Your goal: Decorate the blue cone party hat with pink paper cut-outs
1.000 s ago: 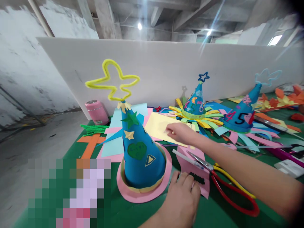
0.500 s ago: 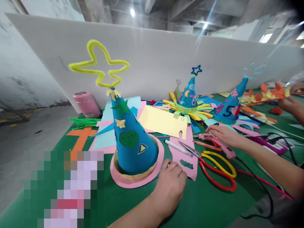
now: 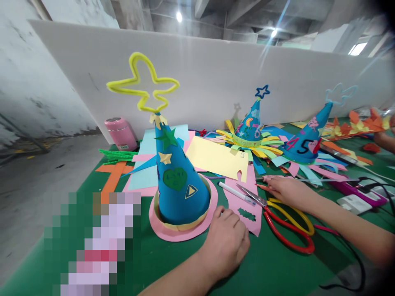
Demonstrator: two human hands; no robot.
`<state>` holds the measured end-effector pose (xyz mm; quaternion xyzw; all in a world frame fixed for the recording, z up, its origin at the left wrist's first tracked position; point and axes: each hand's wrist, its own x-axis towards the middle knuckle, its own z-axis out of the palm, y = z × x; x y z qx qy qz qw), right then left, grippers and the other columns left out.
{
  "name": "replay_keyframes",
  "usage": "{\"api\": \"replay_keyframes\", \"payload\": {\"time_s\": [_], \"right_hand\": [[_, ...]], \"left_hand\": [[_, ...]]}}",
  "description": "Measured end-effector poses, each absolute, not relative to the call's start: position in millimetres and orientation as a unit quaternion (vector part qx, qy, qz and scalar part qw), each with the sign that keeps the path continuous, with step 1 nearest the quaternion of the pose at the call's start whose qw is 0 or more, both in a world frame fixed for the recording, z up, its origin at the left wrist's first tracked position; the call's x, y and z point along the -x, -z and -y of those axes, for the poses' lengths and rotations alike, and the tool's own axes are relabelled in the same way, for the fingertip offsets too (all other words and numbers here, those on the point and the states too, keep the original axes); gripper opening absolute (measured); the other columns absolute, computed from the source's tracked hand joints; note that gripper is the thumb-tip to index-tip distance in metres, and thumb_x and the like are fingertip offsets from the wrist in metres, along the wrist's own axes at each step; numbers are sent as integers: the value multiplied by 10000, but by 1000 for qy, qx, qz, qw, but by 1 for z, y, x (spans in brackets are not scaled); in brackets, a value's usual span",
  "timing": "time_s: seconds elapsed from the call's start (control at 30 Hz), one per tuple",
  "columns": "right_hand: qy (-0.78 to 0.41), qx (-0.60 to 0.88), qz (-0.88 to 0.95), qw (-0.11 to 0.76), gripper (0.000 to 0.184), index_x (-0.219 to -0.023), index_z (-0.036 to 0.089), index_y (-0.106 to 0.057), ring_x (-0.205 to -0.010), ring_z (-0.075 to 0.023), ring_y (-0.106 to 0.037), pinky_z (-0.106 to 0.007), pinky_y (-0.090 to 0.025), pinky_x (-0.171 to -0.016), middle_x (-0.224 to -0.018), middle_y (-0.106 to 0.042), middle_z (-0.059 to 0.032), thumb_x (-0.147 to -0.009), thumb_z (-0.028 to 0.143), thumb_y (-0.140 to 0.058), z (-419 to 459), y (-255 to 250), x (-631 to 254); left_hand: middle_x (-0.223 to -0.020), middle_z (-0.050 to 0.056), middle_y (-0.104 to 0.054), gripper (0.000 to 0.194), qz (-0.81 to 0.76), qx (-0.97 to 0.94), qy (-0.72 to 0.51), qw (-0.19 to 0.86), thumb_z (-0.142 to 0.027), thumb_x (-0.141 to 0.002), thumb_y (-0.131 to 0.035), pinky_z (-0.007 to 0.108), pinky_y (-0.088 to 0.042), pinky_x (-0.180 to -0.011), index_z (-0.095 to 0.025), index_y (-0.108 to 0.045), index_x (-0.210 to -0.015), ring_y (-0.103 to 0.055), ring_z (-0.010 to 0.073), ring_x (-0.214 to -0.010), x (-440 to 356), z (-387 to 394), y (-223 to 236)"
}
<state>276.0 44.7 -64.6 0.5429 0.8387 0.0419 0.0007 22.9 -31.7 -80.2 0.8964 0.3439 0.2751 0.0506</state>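
A blue cone hat (image 3: 182,193) with a pink rim stands in front of me, topped by a yellow pipe-cleaner star (image 3: 142,88). My left hand (image 3: 226,242) rests curled on the green table (image 3: 265,267), its knuckles against the hat's rim and a pink paper strip (image 3: 243,205). My right hand (image 3: 284,189) lies with fingers stretched over the blades of the red-and-yellow scissors (image 3: 290,242). A thin red tip pokes out from under its fingers; what else lies beneath is hidden. A white marker (image 3: 236,193) lies between the two hands.
Behind lie a yellow sheet (image 3: 216,158), light blue and orange paper, a pink cup (image 3: 120,133) and two more blue hats (image 3: 251,127) (image 3: 305,142). A purple glue gun (image 3: 354,191) and cables lie at right. Another person's hand (image 3: 384,139) shows at the right edge. A white board (image 3: 200,74) walls the back.
My right hand left the yellow sheet, went right to a pink glue gun, and now lies nearer the scissors. My left hand stayed by the hat's rim.
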Motion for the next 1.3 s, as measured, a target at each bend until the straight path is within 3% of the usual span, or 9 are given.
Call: {"api": "replay_keyframes", "payload": {"time_s": [0.07, 0.17, 0.23, 0.37, 0.53, 0.7, 0.83, 1.03, 1.3], "right_hand": [[-42, -538, -842, -6, 251, -928, 156, -600, -893, -268, -602, -348, -460, -710, -1020, -640, -140, -800, 229, -397, -43, 58, -276], [-2, -562, -825, -63, 234, -745, 191, -561, -630, -199, -586, -280, -424, -541, -730, -648, -72, -827, 324, -387, -35, 39, -264], [86, -560, -811, -146, 251, -666, 198, -503, -506, -147, -492, -250, -366, -483, -560, -545, -8, -833, 350, -395, -27, 25, -245], [322, -495, -740, -321, 173, -790, 193, -549, -526, -118, -443, -222, -340, -465, -596, -491, 23, -811, 344, -467, -8, 14, -191], [530, -426, -623, -387, 145, -823, 205, -556, -479, -99, -465, -221, -377, -439, -627, -507, 30, -776, 340, -532, 3, 26, -146], [551, -423, -495, -522, 165, -798, 188, -624, -498, -81, -391, -201, -334, -450, -575, -423, 36, -771, 335, -552, -10, 31, -145], [585, -404, -366, -601, 143, -806, 228, -652, -671, -109, -450, -213, -382, -559, -766, -506, 5, -711, 329, -620, -23, 26, -146], [594, -406, -363, -592, 181, -895, 319, -631, -698, -111, -467, -206, -388, -595, -779, -518, 33, -719, 356, -603, -32, 19, -144], [646, -379, -341, -568, 91, -833, 293, -585, -903, -140, -518, -231, -408, -664, -958, -638, 32, -777, 349, -540, -32, 16, -144]], "left_hand": [[-618, 34, -538, 212, -351, -888, -291, 60, -155, -792, -424, 337, -358, -644, -139, -514, -600, -455, 158, -640, -23, 31, 81], [-629, 54, -561, 278, -371, -860, -330, 118, -212, -835, -417, 343, -364, -628, -137, -548, -601, -483, 178, -654, -24, 31, 79], [-731, 79, -593, 207, -390, -819, -368, 205, -211, -837, -423, 345, -385, -661, -130, -593, -752, -509, 196, -723, -25, 33, 76], [-1010, 111, -557, 297, -415, -690, -425, 413, -247, -841, -431, 325, -405, -774, -137, -468, -1115, -513, 201, -888, -29, 36, 63], [-696, 5, -518, 163, -377, -570, -462, 566, -290, -864, -377, 260, -430, -609, -158, -471, -867, -525, 138, -631, -27, 30, 55], [-588, -35, -446, 216, -425, -541, -465, 557, -333, -875, -348, 226, -372, -507, -179, -404, -733, -450, 100, -509, -22, 28, 59], [-570, -52, -404, 226, -441, -557, -424, 561, -346, -875, -339, 210, -324, -453, -187, -378, -720, -390, 86, -471, -22, 33, 63], [-576, -55, -390, 232, -435, -588, -405, 549, -362, -877, -336, 228, -304, -474, -191, -376, -725, -383, 93, -487, -22, 36, 68], [-559, -60, -382, 241, -433, -587, -408, 549, -370, -875, -344, 232, -292, -470, -196, -369, -709, -373, 94, -475, -22, 33, 70]]}}
